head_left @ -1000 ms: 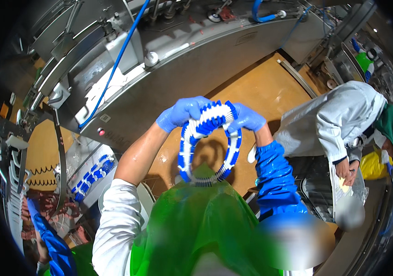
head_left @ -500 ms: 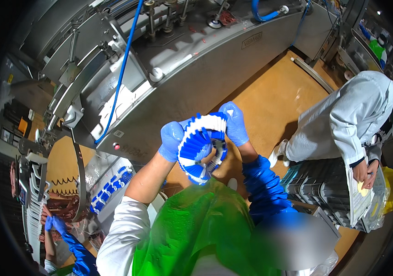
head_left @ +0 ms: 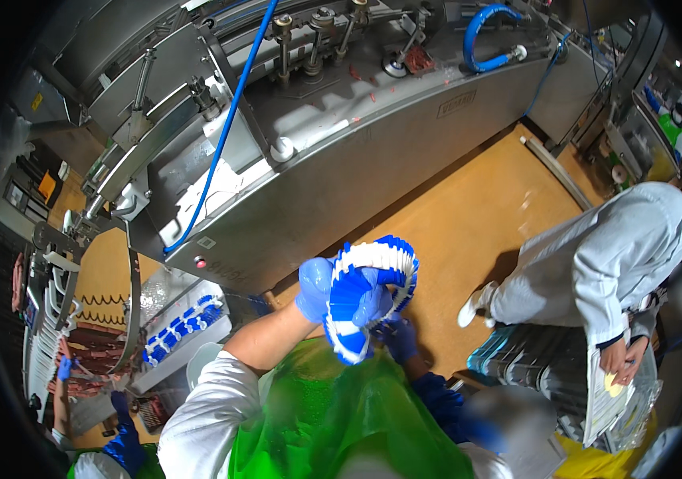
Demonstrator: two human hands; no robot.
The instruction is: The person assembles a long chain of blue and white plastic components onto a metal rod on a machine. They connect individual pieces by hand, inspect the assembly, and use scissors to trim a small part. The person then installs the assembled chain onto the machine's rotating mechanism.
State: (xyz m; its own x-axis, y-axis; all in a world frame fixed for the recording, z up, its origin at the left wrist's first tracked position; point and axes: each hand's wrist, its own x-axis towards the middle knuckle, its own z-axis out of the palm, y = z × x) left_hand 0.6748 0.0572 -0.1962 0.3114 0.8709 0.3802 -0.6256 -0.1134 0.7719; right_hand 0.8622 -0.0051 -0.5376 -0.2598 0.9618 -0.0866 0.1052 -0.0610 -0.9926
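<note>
At far left, blue-and-white strips (head_left: 183, 329) are lying on a pale surface. Your left hand (head_left: 316, 289) is clasping the left side of the ribbed ring (head_left: 377, 254), which is hanging before your green apron (head_left: 321, 419). Your right hand (head_left: 397, 339) is showing at its lower right; whether it is pinching, I cannot tell. Further right, a co-worker (head_left: 560, 271) is bending.

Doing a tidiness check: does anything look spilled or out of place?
Yes: a reddish lump and smaller scraps lie on the metal ledge ahead, looking like stray residue because they're scattered irregularly. The blue-and-white ring in the left hand shows no obvious damage.
</note>
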